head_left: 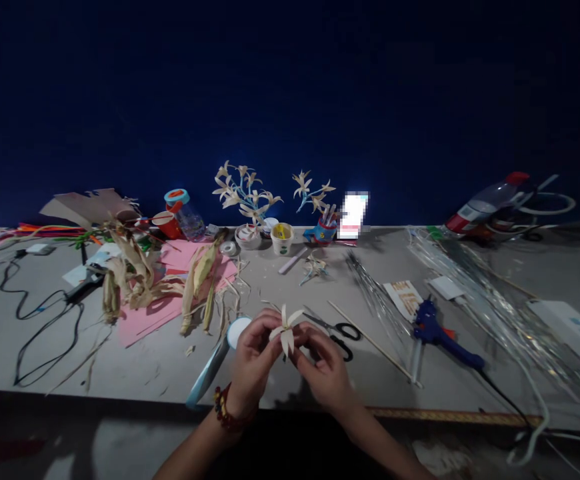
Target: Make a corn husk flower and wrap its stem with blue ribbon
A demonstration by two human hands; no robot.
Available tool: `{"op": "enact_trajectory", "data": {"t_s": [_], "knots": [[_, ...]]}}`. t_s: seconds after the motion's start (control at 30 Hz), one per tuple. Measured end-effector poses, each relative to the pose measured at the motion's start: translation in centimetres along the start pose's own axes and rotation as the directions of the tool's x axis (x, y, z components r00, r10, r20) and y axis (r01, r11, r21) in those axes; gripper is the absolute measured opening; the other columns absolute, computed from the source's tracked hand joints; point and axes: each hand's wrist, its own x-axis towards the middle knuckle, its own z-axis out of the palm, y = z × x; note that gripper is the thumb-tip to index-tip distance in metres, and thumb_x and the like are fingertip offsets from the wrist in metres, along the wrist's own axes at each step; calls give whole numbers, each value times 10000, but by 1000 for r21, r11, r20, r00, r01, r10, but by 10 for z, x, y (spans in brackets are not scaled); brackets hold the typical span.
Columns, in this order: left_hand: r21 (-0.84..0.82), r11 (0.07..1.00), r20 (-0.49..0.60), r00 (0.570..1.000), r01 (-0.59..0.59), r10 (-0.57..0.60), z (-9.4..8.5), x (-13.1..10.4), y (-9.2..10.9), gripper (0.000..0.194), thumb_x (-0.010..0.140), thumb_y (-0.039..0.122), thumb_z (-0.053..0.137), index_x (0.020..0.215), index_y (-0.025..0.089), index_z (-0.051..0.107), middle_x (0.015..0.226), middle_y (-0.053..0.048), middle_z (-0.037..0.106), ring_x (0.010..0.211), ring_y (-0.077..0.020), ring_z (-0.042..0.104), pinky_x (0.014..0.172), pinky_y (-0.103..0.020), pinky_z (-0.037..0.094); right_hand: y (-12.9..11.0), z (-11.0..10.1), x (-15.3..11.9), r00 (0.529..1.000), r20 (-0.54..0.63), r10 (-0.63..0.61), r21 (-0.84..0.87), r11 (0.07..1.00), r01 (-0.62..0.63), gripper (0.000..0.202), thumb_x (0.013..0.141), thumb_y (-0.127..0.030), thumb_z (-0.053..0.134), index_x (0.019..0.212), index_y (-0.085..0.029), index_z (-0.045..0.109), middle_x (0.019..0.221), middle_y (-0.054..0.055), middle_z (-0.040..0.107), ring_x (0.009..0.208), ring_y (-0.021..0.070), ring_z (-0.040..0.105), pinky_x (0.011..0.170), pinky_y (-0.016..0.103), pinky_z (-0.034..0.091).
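Both hands meet over the table's front edge around a pale flower with narrow pointed petals [287,329], which looks made of corn husk. My left hand [256,353], with a beaded bracelet at the wrist, pinches it from the left. From the right, the fingers of my right hand [324,365] close on its base; the stem is mostly hidden. Black-handled scissors [346,331] lie just beyond my right hand. Beside my left hand is a roll of light blue ribbon or tape [209,373], its loose end trailing toward the table edge.
Dried corn husks [135,273] lie over pink paper [153,317] on the left. Husk-flower branches [243,193] stand in a pot at the back. A blue glue gun [440,333], a thin stick [370,340] and clear strips [490,300] occupy the right, with a power strip [570,333].
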Motion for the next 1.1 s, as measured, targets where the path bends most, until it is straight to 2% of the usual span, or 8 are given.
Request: {"op": "enact_trajectory", "data": {"t_s": [0.1,0.3,0.43,0.63,0.83,1.1], "knots": [[26,999,17,999,-48,47,-1,-2,1,85,900,179,678,974,219,692,961,-45,630,928,-186,598,839,-286,468,0,-2,0,997,34,-75,-60,995,77,44,918,-211,655,891,-241,673,903,41,676,873,198,670,781,280,553],[122,976,55,983,-181,175,0,-1,8,67,896,189,682,955,221,688,897,-39,654,882,-193,611,798,-298,479,-3,-6,2,982,56,-182,-180,965,189,86,920,-186,636,985,-239,657,926,55,683,866,208,672,763,291,559],[172,954,71,969,-244,235,0,-1,13,42,911,208,663,947,222,678,875,-34,654,871,-194,605,786,-307,477,-19,-11,10,958,155,-241,-249,929,274,122,895,-168,648,1001,-228,644,884,43,668,799,189,651,734,290,550],[247,906,124,939,-344,322,2,1,21,53,922,220,640,954,211,682,850,-42,659,854,-203,604,796,-343,480,-48,-22,21,905,114,-410,-316,849,425,200,847,-70,677,959,-235,661,824,29,708,792,182,669,730,294,549],[275,907,138,947,-318,290,4,1,25,56,920,244,645,918,208,688,824,-44,654,839,-212,605,787,-359,478,-60,-22,28,872,181,-455,-277,827,489,252,859,-65,641,1018,-250,704,845,40,735,768,187,671,711,317,545],[255,918,156,950,-303,270,3,0,25,137,943,311,617,891,201,678,805,-45,636,813,-209,586,780,-361,464,-55,-19,28,878,161,-451,-256,840,479,229,833,-42,637,940,-239,684,792,19,746,735,170,671,716,308,541]]}}
